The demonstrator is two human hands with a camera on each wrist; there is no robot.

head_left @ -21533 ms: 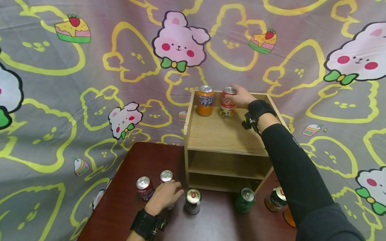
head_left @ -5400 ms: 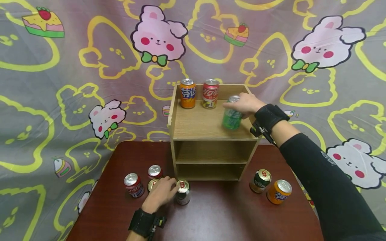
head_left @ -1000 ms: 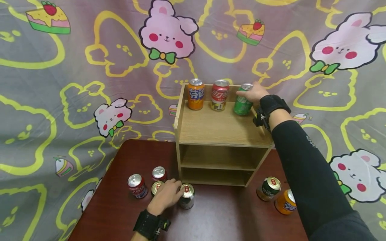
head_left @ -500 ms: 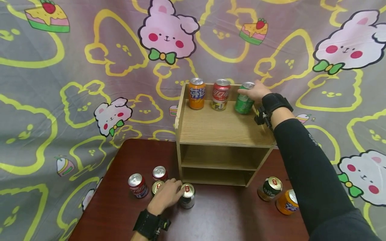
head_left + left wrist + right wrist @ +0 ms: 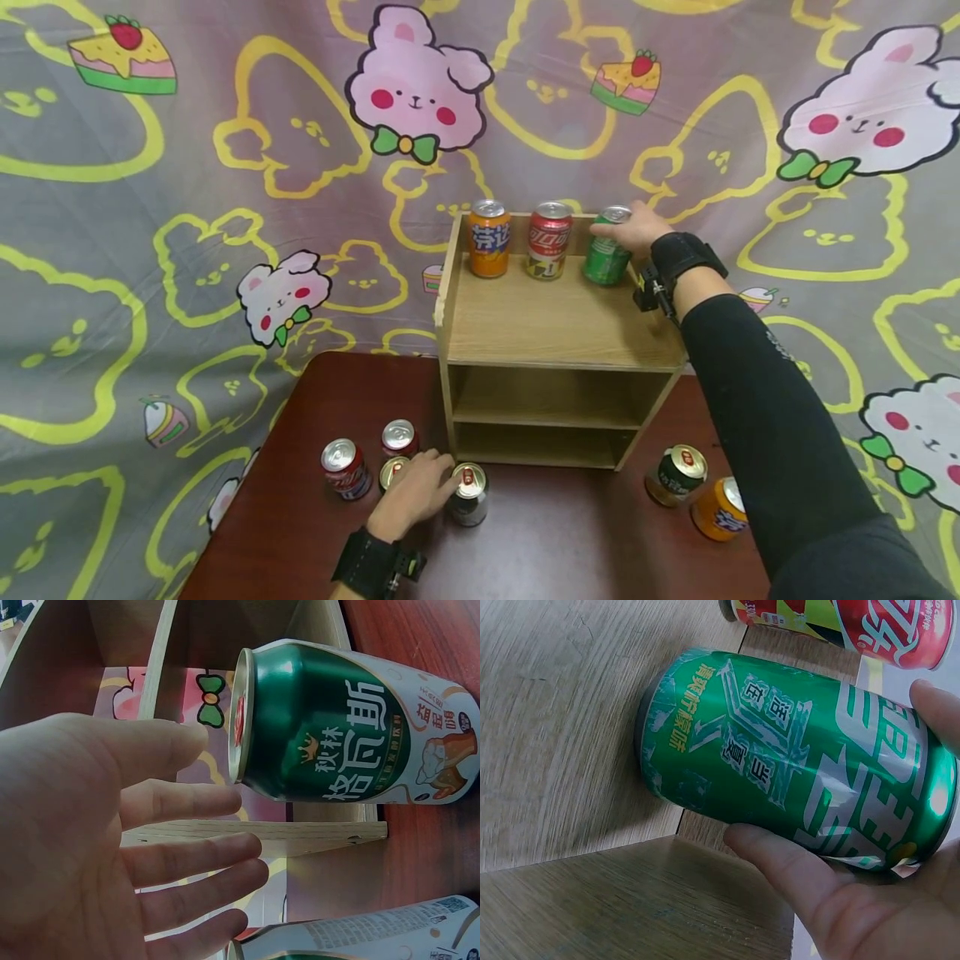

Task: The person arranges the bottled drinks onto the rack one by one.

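My right hand (image 5: 636, 229) grips a green soda can (image 5: 606, 260) at the right end of the wooden shelf unit's top board (image 5: 555, 321). The right wrist view shows thumb and fingers around the upper part of this can (image 5: 787, 757), whose base is at the board. To its left stand a red cola can (image 5: 549, 242) and an orange soda can (image 5: 489, 240), both upright. My left hand (image 5: 416, 492) hovers between two green-and-white cans, one to its right (image 5: 468, 496). In the left wrist view its fingers are spread and relaxed, holding nothing, near a green-and-white can (image 5: 330, 724).
On the table's left side stand two dark red cans, one nearer the edge (image 5: 347, 471) and one behind (image 5: 400, 437). Right of the shelf are a dark green-and-gold can (image 5: 677, 475) and another orange can (image 5: 722, 510), partly behind the right sleeve. A patterned curtain (image 5: 300, 200) hangs behind.
Earlier my right hand held the red cola can on the top board. Since then it has brought the green can from the table to the board's right end. The last second shows almost no motion.
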